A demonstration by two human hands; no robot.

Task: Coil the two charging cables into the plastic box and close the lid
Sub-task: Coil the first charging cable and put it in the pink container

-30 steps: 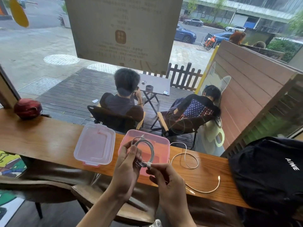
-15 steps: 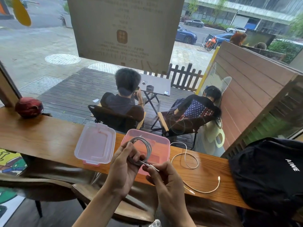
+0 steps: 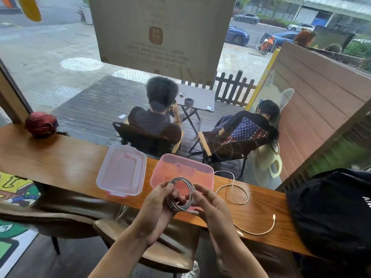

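A grey charging cable [image 3: 181, 194], wound into a small round coil, is held between both hands just in front of the pink plastic box [image 3: 181, 172]. My left hand [image 3: 158, 205] grips the coil's left side, and my right hand [image 3: 210, 205] pinches its right side near the plug end. The box stands open on the wooden counter. Its clear lid [image 3: 122, 171] lies flat to the left of it. A second white cable [image 3: 240, 194] lies loose on the counter to the right, looping from beside the box to the front edge.
A black bag [image 3: 331, 209] sits on the counter [image 3: 60, 163] at the right. A dark red ball-like object [image 3: 41, 124] rests at the far left. Brown chairs [image 3: 160, 253] stand under the counter. Beyond the window two people sit outside.
The plug end that stuck out toward my right hand has been brought in against the coil. The coil now sits more upright between both hands, slightly right of before.
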